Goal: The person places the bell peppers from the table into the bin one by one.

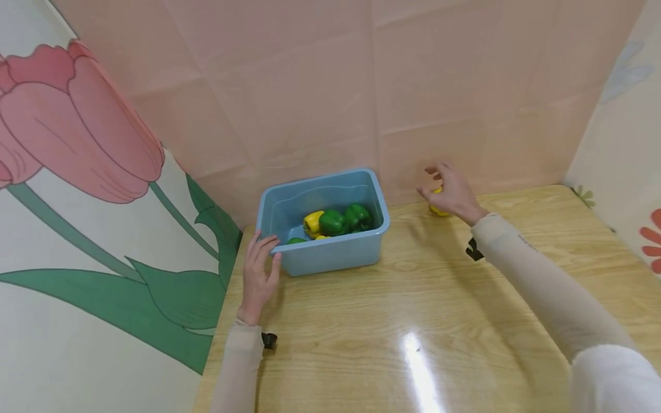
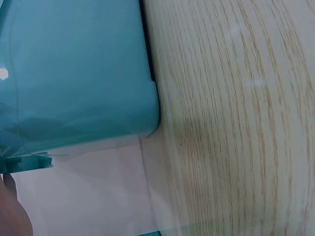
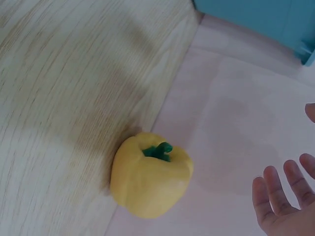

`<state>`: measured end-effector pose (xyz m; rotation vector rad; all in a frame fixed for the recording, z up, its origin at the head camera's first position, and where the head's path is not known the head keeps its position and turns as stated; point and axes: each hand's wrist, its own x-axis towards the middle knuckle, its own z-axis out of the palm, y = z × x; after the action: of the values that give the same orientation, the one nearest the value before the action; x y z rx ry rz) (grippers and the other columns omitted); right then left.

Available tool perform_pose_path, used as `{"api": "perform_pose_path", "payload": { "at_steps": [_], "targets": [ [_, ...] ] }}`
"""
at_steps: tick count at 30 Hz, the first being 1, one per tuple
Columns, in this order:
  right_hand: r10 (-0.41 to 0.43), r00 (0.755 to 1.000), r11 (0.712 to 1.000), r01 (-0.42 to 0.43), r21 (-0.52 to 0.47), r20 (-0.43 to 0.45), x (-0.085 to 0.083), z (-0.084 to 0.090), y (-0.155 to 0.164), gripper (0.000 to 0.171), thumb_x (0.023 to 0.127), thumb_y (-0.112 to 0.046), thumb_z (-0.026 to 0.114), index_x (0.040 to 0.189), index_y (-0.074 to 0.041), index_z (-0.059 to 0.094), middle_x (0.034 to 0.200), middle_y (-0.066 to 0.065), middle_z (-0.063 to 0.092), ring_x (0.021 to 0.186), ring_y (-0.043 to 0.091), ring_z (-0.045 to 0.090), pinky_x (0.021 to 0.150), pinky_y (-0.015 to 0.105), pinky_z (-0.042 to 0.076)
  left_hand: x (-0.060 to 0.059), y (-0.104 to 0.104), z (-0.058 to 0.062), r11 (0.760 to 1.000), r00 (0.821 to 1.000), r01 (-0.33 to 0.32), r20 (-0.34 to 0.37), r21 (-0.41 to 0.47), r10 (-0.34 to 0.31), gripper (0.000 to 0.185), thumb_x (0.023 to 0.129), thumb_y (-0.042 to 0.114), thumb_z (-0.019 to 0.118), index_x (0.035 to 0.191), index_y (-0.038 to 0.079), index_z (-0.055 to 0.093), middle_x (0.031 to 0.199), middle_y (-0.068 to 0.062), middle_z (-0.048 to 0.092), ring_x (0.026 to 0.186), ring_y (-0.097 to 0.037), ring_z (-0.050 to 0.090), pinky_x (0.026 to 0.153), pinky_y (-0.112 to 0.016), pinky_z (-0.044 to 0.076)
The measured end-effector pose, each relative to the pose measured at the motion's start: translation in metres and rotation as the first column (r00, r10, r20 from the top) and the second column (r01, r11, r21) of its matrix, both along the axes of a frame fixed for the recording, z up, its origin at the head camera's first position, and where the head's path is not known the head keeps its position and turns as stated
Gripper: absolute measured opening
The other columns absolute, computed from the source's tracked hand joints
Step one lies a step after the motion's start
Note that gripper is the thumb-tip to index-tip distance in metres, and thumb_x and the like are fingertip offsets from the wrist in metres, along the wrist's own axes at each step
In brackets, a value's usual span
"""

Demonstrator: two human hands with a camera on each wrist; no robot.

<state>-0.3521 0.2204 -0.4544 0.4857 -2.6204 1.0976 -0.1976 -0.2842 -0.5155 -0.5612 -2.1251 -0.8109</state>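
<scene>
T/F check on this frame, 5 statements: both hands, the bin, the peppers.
1. The left hand touches the near left corner of the blue bin. True.
2. The right hand has its grip closed round the yellow pepper. False: the right wrist view shows the fingers spread and apart from the pepper.
3. The bin holds only green peppers. False: a yellow pepper in the bin lies beside the green peppers.
4. The loose yellow pepper sits on the wooden table against the pink backdrop. True.
5. The bin stands at the table's right edge. False: it stands at the back left.
</scene>
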Motion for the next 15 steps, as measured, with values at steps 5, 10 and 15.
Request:
{"api": "perform_pose_path", "payload": {
  "at_steps": [5, 10, 15],
  "targets": [
    [-0.013, 1.000, 1.000, 0.013, 0.004, -0.010, -0.004, -0.005, 0.001, 0.057, 0.099, -0.026, 0.073, 0.144, 0.004, 0.056, 0.142, 0.028, 0.056, 0.125, 0.050, 0.057, 0.099, 0.069, 0.053, 0.000, 0.000, 0.001, 1.000, 1.000, 0.001, -0.004, 0.003, -0.001, 0.026, 0.107, 0.015, 0.063, 0.128, 0.004, 0.073, 0.135, -0.017, 0.069, 0.145, -0.053, 0.047, 0.132, -0.055, 0.029],
    [-0.038, 0.999, 0.999, 0.038, 0.002, 0.013, -0.009, -0.013, 0.003, 0.056, 0.098, -0.025, 0.074, 0.141, 0.006, 0.057, 0.140, 0.029, 0.056, 0.126, 0.052, 0.056, 0.100, 0.068, 0.053, 0.000, 0.001, 0.002, 1.000, 1.000, 0.001, -0.007, -0.002, -0.001, 0.026, 0.106, 0.014, 0.063, 0.127, 0.003, 0.073, 0.135, -0.017, 0.069, 0.146, -0.052, 0.048, 0.132, -0.055, 0.030],
    [-0.054, 0.998, 0.999, 0.054, -0.003, 0.029, -0.013, -0.018, 0.004, 0.057, 0.097, -0.026, 0.075, 0.139, 0.008, 0.057, 0.139, 0.030, 0.056, 0.125, 0.053, 0.055, 0.099, 0.069, 0.053, 0.000, 0.001, 0.002, 1.000, 1.000, -0.002, -0.006, 0.000, 0.002, 0.026, 0.107, 0.015, 0.062, 0.127, 0.003, 0.073, 0.135, -0.017, 0.070, 0.145, -0.051, 0.048, 0.132, -0.054, 0.030]
  ]
}}
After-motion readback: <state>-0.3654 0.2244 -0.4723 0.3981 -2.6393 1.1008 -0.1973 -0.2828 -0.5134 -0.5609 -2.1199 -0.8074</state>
